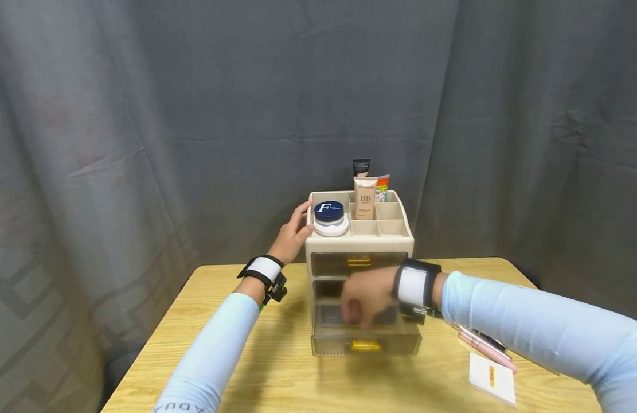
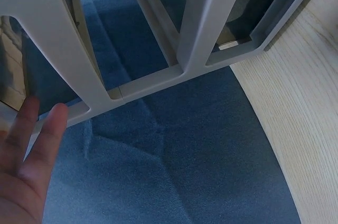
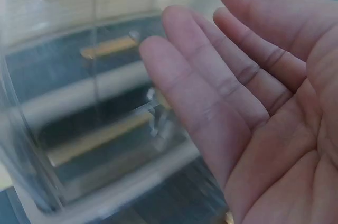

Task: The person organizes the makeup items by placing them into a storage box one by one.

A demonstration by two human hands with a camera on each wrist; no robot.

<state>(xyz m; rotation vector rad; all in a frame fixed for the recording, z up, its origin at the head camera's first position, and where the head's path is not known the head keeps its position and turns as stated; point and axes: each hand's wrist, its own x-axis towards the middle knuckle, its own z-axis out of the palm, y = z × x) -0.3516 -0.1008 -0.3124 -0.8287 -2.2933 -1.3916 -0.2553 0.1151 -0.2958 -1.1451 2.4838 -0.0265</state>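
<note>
A cream desktop organizer (image 1: 359,245) with smoky see-through drawers stands on the table. Its lower visible drawer (image 1: 333,346) is pulled out toward me. My left hand (image 1: 289,238) rests on the organizer's upper left side, fingers extended along the edge; the left wrist view shows the side frame (image 2: 148,87) beside the fingertips. Over the pulled-out drawer is my right hand (image 1: 368,293), blurred by motion. In the right wrist view its fingers (image 3: 195,89) are loosely bent, the palm bare, with the see-through drawer (image 3: 47,84) beside them.
On top of the organizer sit a blue-lidded jar (image 1: 329,211), a white round case (image 1: 331,229), a BB cream tube (image 1: 364,201) and other tubes. Pink pen-like sticks (image 1: 485,348) and a white square box (image 1: 491,378) lie on the table (image 1: 277,378) at right. Grey curtain hangs behind.
</note>
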